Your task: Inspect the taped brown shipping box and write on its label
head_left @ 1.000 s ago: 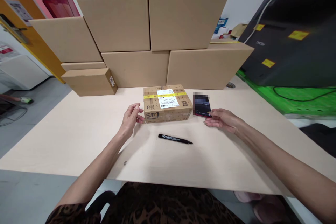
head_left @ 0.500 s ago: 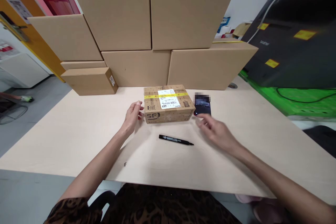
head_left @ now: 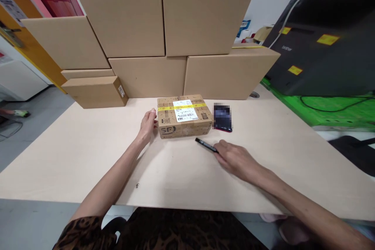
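A small brown parcel lies flat on the table, with a white label and yellow tape across its top and "SF" printed on its front. At its left side is my left hand, fingers loosely bent and apart, beside or lightly against the cardboard; I cannot tell which. My right hand is closed around one end of a black marker pen. The pen's other end points left toward the parcel's front edge. Just right of the parcel lies a phone, its screen blurred out.
Large cardboard boxes are stacked along the back of the table. A smaller long box stands in front of them at left. Beyond the table's right edge are a dark machine and a green surface.
My right hand has come down from beside the phone and picked up the marker pen from the table. My left hand stays at the parcel's left side. The view has shifted slightly.
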`<act>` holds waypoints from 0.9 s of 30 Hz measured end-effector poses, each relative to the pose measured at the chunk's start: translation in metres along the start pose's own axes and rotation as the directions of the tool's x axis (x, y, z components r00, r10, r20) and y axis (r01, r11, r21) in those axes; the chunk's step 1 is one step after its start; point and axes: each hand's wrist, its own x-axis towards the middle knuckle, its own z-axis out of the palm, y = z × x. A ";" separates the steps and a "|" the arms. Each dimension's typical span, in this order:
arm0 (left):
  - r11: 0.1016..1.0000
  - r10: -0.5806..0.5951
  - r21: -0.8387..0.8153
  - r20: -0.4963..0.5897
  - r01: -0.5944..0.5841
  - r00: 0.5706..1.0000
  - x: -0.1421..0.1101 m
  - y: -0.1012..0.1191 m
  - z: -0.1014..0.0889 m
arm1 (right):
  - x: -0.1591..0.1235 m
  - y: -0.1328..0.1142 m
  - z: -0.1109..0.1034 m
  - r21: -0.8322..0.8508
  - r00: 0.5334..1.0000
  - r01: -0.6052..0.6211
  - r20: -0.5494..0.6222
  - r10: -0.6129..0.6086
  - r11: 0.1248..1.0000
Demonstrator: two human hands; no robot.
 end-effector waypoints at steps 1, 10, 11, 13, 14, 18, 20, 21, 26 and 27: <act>1.000 -0.005 -0.010 -0.002 0.005 1.000 0.001 -0.001 0.000 | -0.001 0.008 -0.006 0.026 0.997 -0.074 -0.010 0.074 0.997; 0.999 0.020 -0.044 -0.015 -0.020 1.000 -0.007 0.000 0.006 | 0.028 0.040 -0.033 0.134 0.939 -0.344 0.045 0.341 0.929; 0.999 0.026 -0.047 -0.010 -0.026 1.000 -0.008 0.000 0.007 | 0.028 0.045 -0.034 0.133 0.934 -0.359 0.046 0.356 0.924; 0.998 0.032 -0.055 0.005 -0.032 0.999 -0.008 0.000 0.010 | 0.028 0.056 -0.036 0.131 0.918 -0.396 0.040 0.394 0.909; 0.998 0.032 -0.062 0.015 -0.031 0.999 -0.008 0.001 0.012 | 0.030 0.061 -0.036 0.133 0.909 -0.416 0.033 0.415 0.900; 0.996 0.029 -0.090 0.078 -0.022 0.996 -0.007 0.005 0.021 | 0.054 0.067 -0.035 0.185 0.883 -0.460 -0.001 0.469 0.868; 0.995 0.026 -0.100 0.114 -0.014 0.993 -0.008 0.009 0.025 | 0.075 0.065 -0.033 0.239 0.879 -0.463 -0.003 0.477 0.854; 0.995 0.023 -0.104 0.128 -0.010 0.992 -0.009 0.012 0.026 | 0.085 0.063 -0.033 0.270 0.876 -0.462 -0.008 0.482 0.845; 0.992 0.010 -0.126 0.170 0.011 0.985 -0.008 0.018 0.023 | 0.119 0.058 -0.031 0.476 0.867 -0.410 -0.062 0.495 0.778; 0.991 0.010 -0.134 0.178 0.014 0.984 -0.007 0.018 0.022 | 0.121 0.056 -0.031 0.529 0.863 -0.385 -0.085 0.499 0.756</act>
